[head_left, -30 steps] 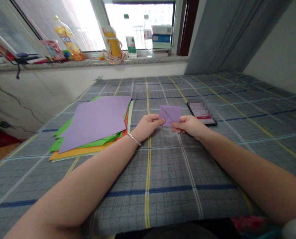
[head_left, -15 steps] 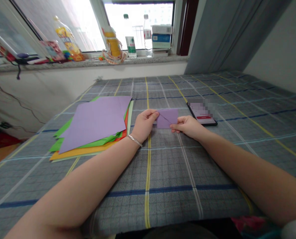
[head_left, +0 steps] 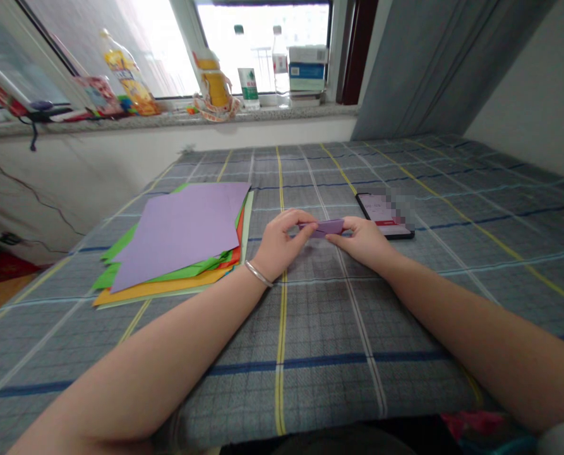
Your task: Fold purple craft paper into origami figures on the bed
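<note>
A small folded piece of purple paper [head_left: 328, 227] is held between my two hands, tilted so that it looks like a narrow strip. My left hand [head_left: 287, 242] pinches its left end between thumb and fingers; a silver bangle [head_left: 258, 273] sits on that wrist. The right end is gripped by my right hand [head_left: 363, 240], thumb in front and fingers behind. To the left of my hands lies a stack of coloured paper, with a large purple sheet [head_left: 187, 227] on top and green and orange sheets [head_left: 168, 289] showing under it.
A phone [head_left: 384, 216] with a lit, partly blurred screen lies just beyond my right hand. The plaid cloth [head_left: 329, 316] covers the surface. Bottles, a yellow cup [head_left: 215, 85] and boxes [head_left: 307, 69] stand on the windowsill [head_left: 168, 122]. A grey curtain [head_left: 419, 69] hangs at the right.
The folded purple paper has tipped from facing me to nearly edge-on. My left hand has shifted slightly right, and the right hand's fingers have moved up behind the paper.
</note>
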Action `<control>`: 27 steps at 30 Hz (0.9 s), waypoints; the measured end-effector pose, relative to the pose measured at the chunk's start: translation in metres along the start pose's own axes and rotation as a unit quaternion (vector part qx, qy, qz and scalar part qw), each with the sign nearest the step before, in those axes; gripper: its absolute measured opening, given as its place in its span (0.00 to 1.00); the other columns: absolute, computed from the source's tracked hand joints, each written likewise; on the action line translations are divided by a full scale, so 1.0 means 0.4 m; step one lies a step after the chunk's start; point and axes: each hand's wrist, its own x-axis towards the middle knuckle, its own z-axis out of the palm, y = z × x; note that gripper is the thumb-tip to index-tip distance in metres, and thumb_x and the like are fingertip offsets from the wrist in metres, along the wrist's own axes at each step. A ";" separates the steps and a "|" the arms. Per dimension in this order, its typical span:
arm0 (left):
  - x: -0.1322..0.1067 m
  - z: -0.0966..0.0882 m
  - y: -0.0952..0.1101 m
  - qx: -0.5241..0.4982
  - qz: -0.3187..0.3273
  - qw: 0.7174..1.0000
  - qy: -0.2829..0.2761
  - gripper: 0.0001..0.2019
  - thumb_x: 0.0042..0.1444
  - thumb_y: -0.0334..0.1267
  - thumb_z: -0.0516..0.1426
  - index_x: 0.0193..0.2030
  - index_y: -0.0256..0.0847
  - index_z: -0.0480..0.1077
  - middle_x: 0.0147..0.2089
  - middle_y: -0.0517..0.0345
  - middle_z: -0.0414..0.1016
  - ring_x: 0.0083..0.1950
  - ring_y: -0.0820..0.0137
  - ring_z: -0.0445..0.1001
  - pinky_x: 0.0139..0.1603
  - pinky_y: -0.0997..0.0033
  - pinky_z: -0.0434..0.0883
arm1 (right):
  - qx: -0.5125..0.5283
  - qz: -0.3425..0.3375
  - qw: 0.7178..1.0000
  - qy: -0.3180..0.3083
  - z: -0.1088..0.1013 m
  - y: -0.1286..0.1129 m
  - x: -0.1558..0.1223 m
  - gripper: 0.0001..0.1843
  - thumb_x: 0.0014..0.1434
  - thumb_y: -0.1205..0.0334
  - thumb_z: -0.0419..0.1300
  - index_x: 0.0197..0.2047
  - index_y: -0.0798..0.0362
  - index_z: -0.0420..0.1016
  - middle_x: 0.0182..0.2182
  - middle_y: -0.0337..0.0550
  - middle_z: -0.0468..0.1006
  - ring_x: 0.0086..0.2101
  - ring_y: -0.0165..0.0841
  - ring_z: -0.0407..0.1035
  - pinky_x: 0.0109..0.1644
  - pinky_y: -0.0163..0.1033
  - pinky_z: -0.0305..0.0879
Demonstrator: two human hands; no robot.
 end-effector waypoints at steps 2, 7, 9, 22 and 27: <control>0.002 -0.001 -0.002 0.034 0.029 0.999 0.005 0.05 0.60 0.35 0.57 0.33 0.41 0.72 0.35 0.60 0.76 0.40 0.70 0.73 0.45 0.69 0.69 | -0.020 -0.075 0.996 0.034 -0.001 -0.003 0.002 0.08 0.54 0.63 0.63 0.38 0.49 0.78 0.41 0.43 0.80 0.42 0.39 0.73 0.45 0.46 0.68; 0.000 -0.005 0.009 0.146 0.095 0.984 -0.021 0.07 0.61 0.39 0.57 0.34 0.42 0.73 0.38 0.59 0.78 0.41 0.68 0.73 0.46 0.65 0.66 | -0.051 -0.217 0.971 0.092 -0.006 -0.047 -0.008 0.07 0.55 0.68 0.60 0.38 0.50 0.74 0.39 0.43 0.79 0.43 0.37 0.71 0.51 0.46 0.65; -0.002 -0.004 0.019 0.168 0.107 0.980 -0.027 0.08 0.62 0.41 0.57 0.34 0.42 0.74 0.38 0.59 0.78 0.41 0.68 0.73 0.46 0.64 0.64 | -0.067 -0.211 0.969 0.107 -0.006 -0.066 -0.016 0.05 0.54 0.68 0.59 0.36 0.51 0.72 0.35 0.43 0.78 0.40 0.37 0.71 0.48 0.45 0.66; -0.005 0.002 0.018 0.167 0.128 0.977 -0.043 0.10 0.63 0.43 0.55 0.34 0.43 0.74 0.36 0.60 0.77 0.40 0.68 0.72 0.47 0.63 0.62 | -0.131 -0.171 0.970 0.117 -0.008 -0.093 -0.024 0.04 0.49 0.68 0.57 0.29 0.50 0.67 0.29 0.42 0.74 0.35 0.38 0.68 0.41 0.44 0.64; -0.003 0.002 0.008 0.127 0.100 0.986 -0.029 0.08 0.63 0.39 0.55 0.34 0.41 0.71 0.36 0.59 0.75 0.40 0.68 0.71 0.46 0.65 0.65 | -0.118 -0.150 0.973 0.132 -0.017 -0.070 -0.018 0.05 0.47 0.69 0.57 0.28 0.49 0.66 0.28 0.40 0.73 0.34 0.37 0.67 0.39 0.43 0.63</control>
